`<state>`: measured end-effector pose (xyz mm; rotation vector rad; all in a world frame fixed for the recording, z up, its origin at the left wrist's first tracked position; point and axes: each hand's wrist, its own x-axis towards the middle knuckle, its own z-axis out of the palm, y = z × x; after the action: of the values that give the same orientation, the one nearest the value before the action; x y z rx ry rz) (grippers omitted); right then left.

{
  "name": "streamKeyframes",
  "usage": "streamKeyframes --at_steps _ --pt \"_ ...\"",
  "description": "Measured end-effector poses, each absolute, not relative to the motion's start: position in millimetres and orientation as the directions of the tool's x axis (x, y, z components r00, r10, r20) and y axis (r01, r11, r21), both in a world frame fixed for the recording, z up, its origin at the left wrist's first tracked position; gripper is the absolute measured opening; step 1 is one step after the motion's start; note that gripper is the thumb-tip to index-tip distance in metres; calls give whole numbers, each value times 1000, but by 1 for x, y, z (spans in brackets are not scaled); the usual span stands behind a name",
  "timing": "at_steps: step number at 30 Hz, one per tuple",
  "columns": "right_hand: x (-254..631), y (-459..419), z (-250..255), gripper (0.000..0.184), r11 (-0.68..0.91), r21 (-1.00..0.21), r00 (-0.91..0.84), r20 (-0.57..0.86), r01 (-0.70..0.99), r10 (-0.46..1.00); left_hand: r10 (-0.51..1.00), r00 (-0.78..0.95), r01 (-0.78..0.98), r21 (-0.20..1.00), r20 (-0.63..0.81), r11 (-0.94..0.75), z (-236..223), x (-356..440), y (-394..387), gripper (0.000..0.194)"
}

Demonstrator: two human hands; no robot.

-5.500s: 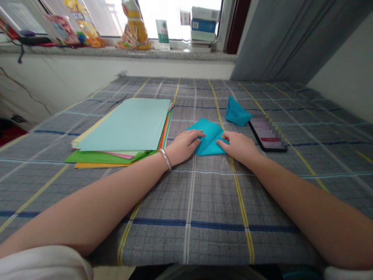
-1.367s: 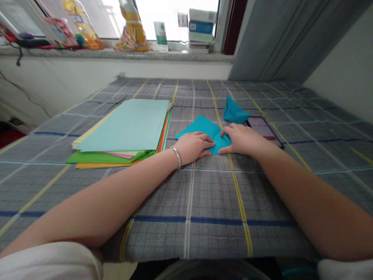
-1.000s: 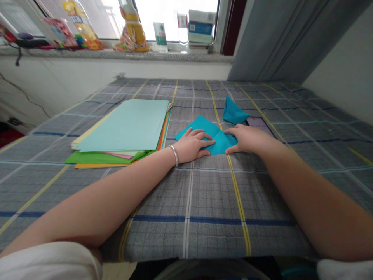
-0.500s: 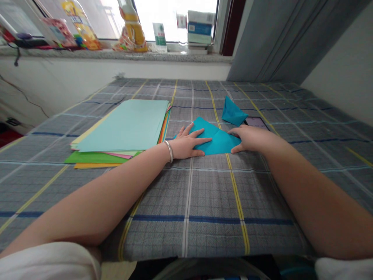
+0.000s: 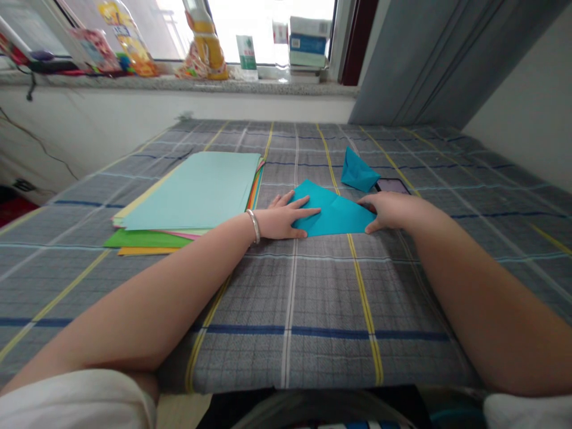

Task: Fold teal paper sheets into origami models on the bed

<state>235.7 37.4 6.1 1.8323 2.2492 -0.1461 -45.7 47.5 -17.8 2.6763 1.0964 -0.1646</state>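
A folded sheet of blue paper point(image 5: 337, 215) lies flat on the checked cloth, with faint creases across it. My left hand point(image 5: 282, 219) rests on its left part, palm down with the fingers spread; a silver bangle is on that wrist. At the paper's right corner, my right hand point(image 5: 393, 210) has thumb and fingers closed around the tip, and the corner itself is partly hidden. Just behind the right hand stands a folded blue paper piece point(image 5: 358, 171) with a raised point.
A stack of coloured paper point(image 5: 196, 190), pale blue on top, lies to the left. A phone point(image 5: 393, 186) is partly hidden behind my right hand. Bottles, packets and boxes line the windowsill point(image 5: 268, 88) at the back. A grey curtain point(image 5: 415, 59) hangs at the right.
My left hand has slid slightly left on the blue paper. My right hand has moved slightly right, and the paper's right corner now reaches a little further right.
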Motion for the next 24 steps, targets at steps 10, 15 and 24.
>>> streamKeyframes --at_steps 10,15,24 --pt "240 35 3 76 219 90 -195 -217 972 956 627 749 663 207 -215 -720 -20 -56 52 71" --pt "228 11 11 69 143 243 -133 -55 960 990 620 764 645 214 -179 -734 -21 -59 54 72" --pt "217 -1 -8 81 569 153 -582 63 808 811 711 689 724 130 -138 -677 -22 -42 31 71"
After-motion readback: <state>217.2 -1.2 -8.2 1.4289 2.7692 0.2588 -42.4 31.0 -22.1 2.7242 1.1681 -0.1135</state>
